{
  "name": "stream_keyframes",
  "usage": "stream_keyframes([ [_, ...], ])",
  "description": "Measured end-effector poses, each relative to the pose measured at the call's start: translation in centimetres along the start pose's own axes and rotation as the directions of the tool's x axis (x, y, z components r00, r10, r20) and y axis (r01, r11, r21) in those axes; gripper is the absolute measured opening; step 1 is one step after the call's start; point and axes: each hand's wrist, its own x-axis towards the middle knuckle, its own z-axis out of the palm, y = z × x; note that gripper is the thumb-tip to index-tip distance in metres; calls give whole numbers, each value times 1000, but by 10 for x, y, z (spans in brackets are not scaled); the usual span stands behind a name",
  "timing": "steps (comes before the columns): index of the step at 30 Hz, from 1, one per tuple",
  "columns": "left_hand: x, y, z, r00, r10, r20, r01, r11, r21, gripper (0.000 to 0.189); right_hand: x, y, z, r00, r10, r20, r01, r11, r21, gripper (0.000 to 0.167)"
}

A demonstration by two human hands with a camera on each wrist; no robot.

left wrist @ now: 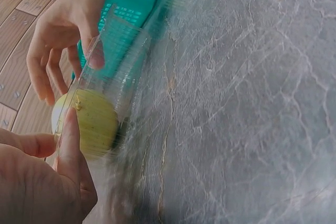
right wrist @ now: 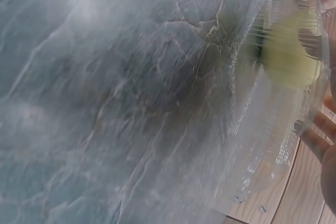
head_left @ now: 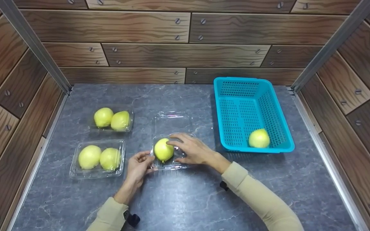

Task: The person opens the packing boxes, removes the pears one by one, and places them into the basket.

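A clear plastic clamshell box lies on the table with its lid folded back, away from the person. One round yellow-green fruit sits in its left half. My left hand pinches the box's left rim between thumb and fingers, as the left wrist view also shows. Over the box's right half is my right hand, fingers spread and loosely bent. Its fingertips reach the fruit's upper right side; the thumb stays apart from it. In the right wrist view the fruit appears blurred through the clear wall.
To the right stands a turquoise perforated basket with one fruit at its near end. At left are two clear boxes, each holding two fruits: a near box and a far box. Wood-patterned walls enclose the table.
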Motion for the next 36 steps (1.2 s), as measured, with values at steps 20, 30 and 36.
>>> stream_keyframes([
  [20, -1, 0, 1, 1000, -1, -5, 1, 1000, 3, 40, 20, -4, 17, 999, -12, 44, 12, 1000, 6, 72],
  [30, 0, 0, 1, 1000, -10, -1, 10, 1000, 3, 40, 27, -7, 21, 998, -29, 58, 29, 1000, -5, 71],
  [36, 1, -1, 2, 1000, -7, -7, 7, 1000, 5, 37, 30, -11, 23, 994, -14, 104, 16, 1000, -14, 77],
])
